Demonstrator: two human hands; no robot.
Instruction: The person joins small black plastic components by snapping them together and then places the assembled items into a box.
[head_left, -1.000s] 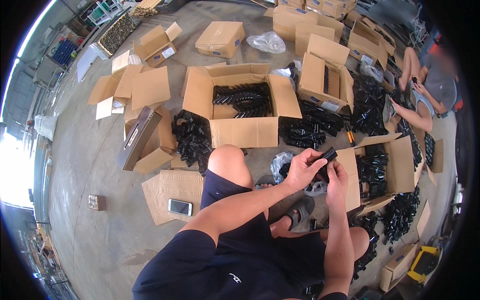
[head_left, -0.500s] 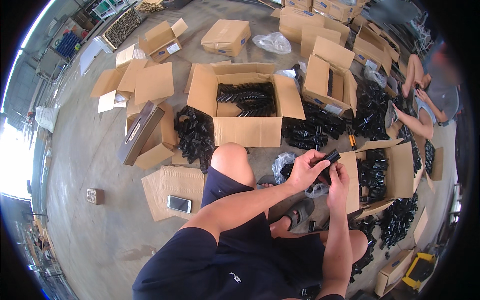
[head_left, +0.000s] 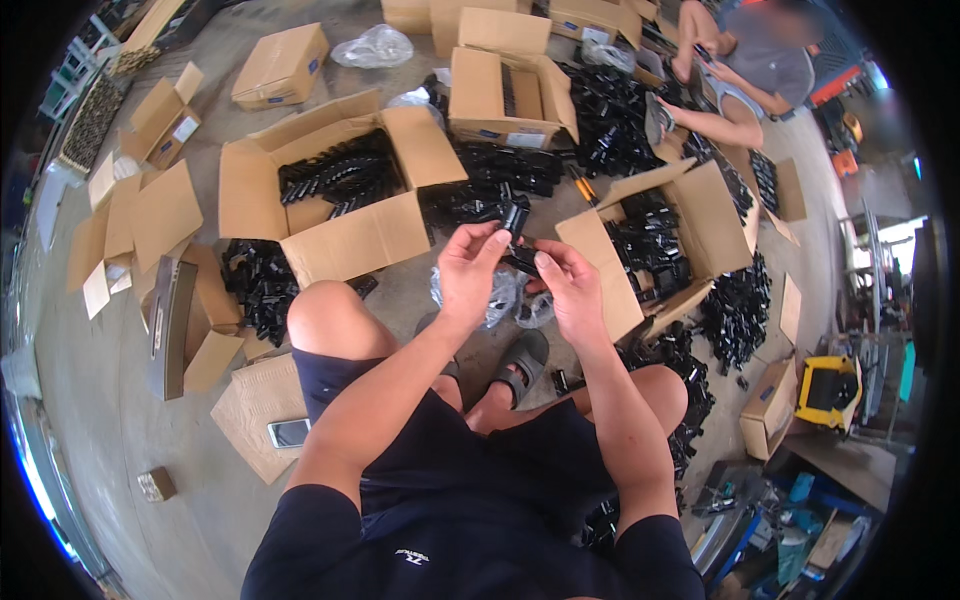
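Observation:
In front of my knees, both hands are raised with black plastic parts between them. My left hand (head_left: 470,272) pinches a short black tube-like part (head_left: 514,216) that points up and away from me. The fingers of my right hand (head_left: 572,288) are closed on another dark piece (head_left: 521,259), just below and touching or nearly touching the first; whether the two are joined I cannot tell. Beyond my left hand stands an open carton (head_left: 350,238) with rows of black parts (head_left: 340,180). Right of my right hand is a second open carton (head_left: 600,275), filled with similar parts.
Loose black parts lie in heaps (head_left: 255,290) around the cartons. Clear plastic bags (head_left: 500,295) lie under my hands. An orange-handled tool (head_left: 583,186) rests between cartons. A phone (head_left: 288,433) lies on flat cardboard at left. Another person (head_left: 750,75) sits at far right.
My view has turned right, so the cartons appear farther left. My hands have moved a little apart, and the black parts show as two pieces at an angle.

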